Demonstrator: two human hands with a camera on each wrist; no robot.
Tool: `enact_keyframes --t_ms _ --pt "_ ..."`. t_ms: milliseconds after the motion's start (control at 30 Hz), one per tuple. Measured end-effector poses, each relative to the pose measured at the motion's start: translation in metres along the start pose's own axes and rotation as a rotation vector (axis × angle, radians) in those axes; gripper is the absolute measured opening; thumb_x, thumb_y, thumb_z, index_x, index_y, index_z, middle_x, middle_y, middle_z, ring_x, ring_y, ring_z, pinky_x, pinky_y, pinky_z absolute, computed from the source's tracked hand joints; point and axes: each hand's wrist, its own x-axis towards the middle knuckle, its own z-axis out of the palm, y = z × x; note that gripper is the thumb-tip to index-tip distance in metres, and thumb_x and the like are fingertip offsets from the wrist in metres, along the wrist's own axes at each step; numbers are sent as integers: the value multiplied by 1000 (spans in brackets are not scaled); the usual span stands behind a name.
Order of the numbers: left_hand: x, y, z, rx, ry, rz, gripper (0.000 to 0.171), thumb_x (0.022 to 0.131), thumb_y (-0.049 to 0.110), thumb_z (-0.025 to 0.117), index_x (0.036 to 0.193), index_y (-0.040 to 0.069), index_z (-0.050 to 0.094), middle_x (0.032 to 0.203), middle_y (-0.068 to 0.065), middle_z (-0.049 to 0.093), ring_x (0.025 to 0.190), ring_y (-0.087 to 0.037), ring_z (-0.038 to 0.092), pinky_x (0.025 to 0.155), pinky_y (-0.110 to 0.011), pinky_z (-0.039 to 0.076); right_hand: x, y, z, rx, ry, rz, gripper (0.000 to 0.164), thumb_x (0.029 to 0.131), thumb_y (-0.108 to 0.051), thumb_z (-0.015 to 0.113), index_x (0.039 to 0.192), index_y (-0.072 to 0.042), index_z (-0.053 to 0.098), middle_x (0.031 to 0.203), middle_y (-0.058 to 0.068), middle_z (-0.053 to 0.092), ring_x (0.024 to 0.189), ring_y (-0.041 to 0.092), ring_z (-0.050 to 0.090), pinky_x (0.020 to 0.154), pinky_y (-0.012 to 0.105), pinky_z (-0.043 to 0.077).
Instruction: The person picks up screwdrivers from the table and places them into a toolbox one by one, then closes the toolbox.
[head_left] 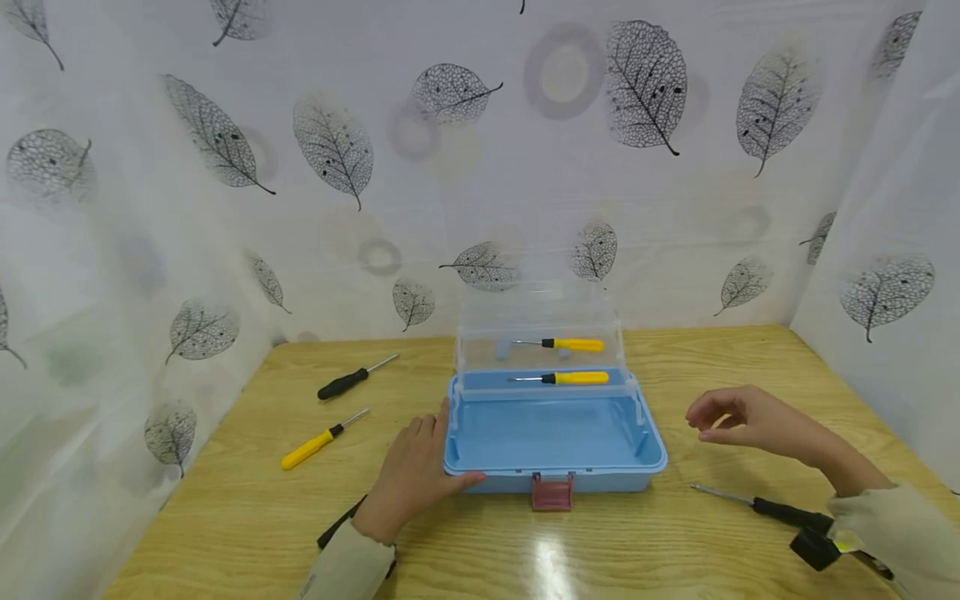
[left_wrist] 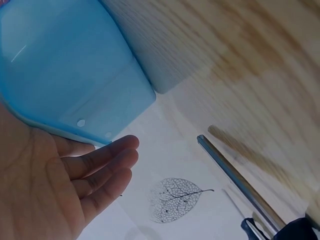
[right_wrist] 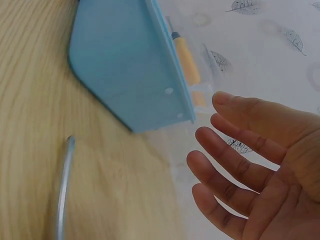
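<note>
A light blue toolbox stands on the table with its clear lid raised at the back. Its maroon latch hangs down in front. My left hand rests against the box's left side, thumb at the front corner, fingers extended along the wall. To the right of the box, my right hand hovers with loosely bent fingers and holds nothing. A yellow-handled screwdriver lies along the box's back. A similar yellow shape shows at the lid; whether it is a reflection I cannot tell.
On the left of the wooden table lie a black screwdriver and a yellow screwdriver. Another black-handled screwdriver lies beneath my right forearm. A leaf-patterned curtain encloses the table's back and sides.
</note>
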Motion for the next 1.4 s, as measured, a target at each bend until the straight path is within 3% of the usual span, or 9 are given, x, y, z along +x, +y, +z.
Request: enact_keyframes --t_ms 233,567,733,1067,1400 --pt "-1 1 -1 -15 -10 -18 113 69 71 64 145 -4 27 114 -20 59 103 -32 56 86 -43 49 -15 16 2 46 -58 -33 19 88 -1 60 105 8 59 95 -5 66 82 1 61 67 22 53" --pt "0 0 -1 -12 -18 -16 113 69 72 63 145 -4 27 115 -20 58 104 -32 56 87 -43 49 -39 36 5 73 -130 -57 19 87 2 61 105 2 60 96 0 65 82 1 61 63 23 52" --pt "1 0 -1 -9 -16 -19 114 69 74 61 145 -4 27 116 -20 58 105 -32 56 88 -44 49 -50 44 6 63 -161 -6 18 86 -2 64 103 0 61 94 -1 64 79 0 58 61 23 51" --pt "1 0 -1 4 -9 -11 113 69 74 61 145 -4 27 115 -19 59 104 -31 57 87 -42 49 -68 56 2 182 -274 -25 19 84 -3 67 101 -3 60 85 4 60 71 8 56 54 24 47" --pt "1 0 1 -6 -18 -13 113 70 71 63 145 -4 27 113 -19 59 102 -30 56 87 -41 49 -72 63 6 170 -276 -11 15 82 -3 68 95 -6 62 76 6 59 65 7 53 50 23 43"
